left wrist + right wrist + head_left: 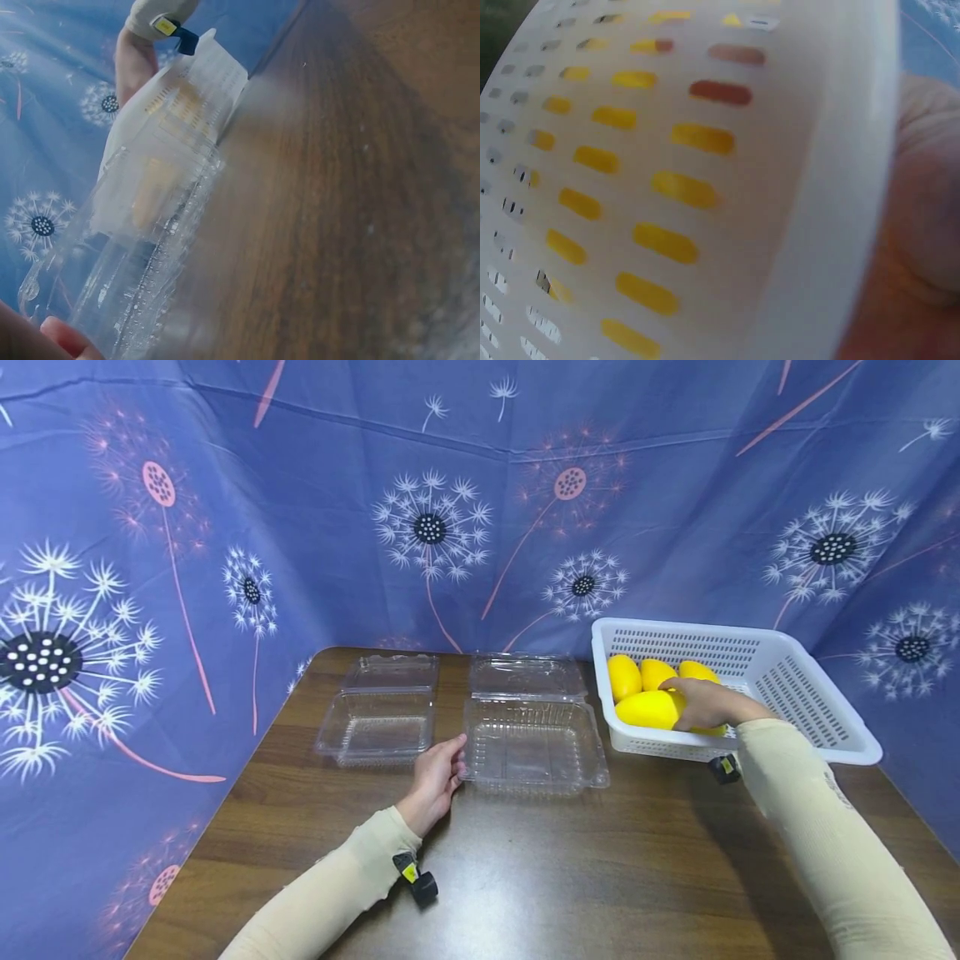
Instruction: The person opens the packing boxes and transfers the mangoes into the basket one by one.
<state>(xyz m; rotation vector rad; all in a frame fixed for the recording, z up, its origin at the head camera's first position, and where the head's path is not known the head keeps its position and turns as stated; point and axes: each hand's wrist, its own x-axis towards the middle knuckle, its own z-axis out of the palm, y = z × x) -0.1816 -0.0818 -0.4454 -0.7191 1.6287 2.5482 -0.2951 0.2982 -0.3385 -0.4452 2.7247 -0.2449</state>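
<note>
A white perforated basket holds several yellow mangoes. My right hand reaches over its front rim, with fingers and thumb round the right end of the front mango. In the right wrist view the basket wall hides the fingertips, and yellow shows through its slots. My left hand pinches the front left edge of an open clear plastic clamshell box. The left wrist view shows the left thumb beside the clear box.
A second open clear clamshell box stands to the left of the first, lid folded back. Both boxes and the basket rest on a brown wooden table. A blue dandelion-print cloth hangs behind and at the sides.
</note>
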